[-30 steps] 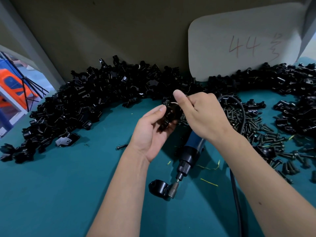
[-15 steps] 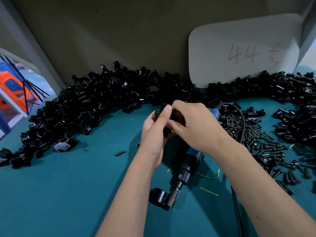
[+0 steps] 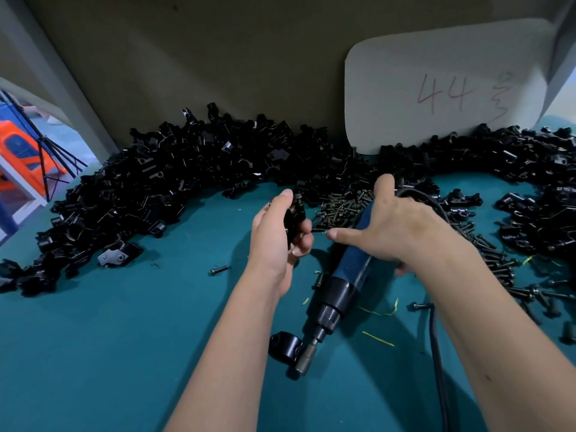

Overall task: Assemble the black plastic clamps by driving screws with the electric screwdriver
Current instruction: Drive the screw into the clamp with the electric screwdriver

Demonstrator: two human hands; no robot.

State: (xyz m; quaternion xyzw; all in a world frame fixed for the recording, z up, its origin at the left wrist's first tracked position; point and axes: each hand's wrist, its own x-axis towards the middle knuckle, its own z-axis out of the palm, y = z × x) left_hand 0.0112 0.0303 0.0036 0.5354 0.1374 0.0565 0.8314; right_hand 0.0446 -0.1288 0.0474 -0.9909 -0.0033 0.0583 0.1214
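1. The table carries a long bank of black clamp parts, the pile, curving along the back wall and on round to the right; by its bulk I judge most of the job is left, though which pieces in it are already screwed together cannot be told.
2. The card leans on the wall behind the pile; it reads "44" in red, followed by a scrawled mark I cannot read; no brand shows anywhere.
3. The screwdriver lies on the table between the forearms, bit toward the person, its tip touching a lone clamp; that one may be finished, but I cannot confirm it.
4. The right hand is spread wide, thumb and fingers straight, just over the screwdriver's blue body and gripping nothing; I judge it is about to take the tool.
5. The left hand holds a clamp piece in curled fingers above the table; its screw is not yet driven, as far as I can judge.
6. The screws lie heaped just beyond the hands, with more scattered to the right.
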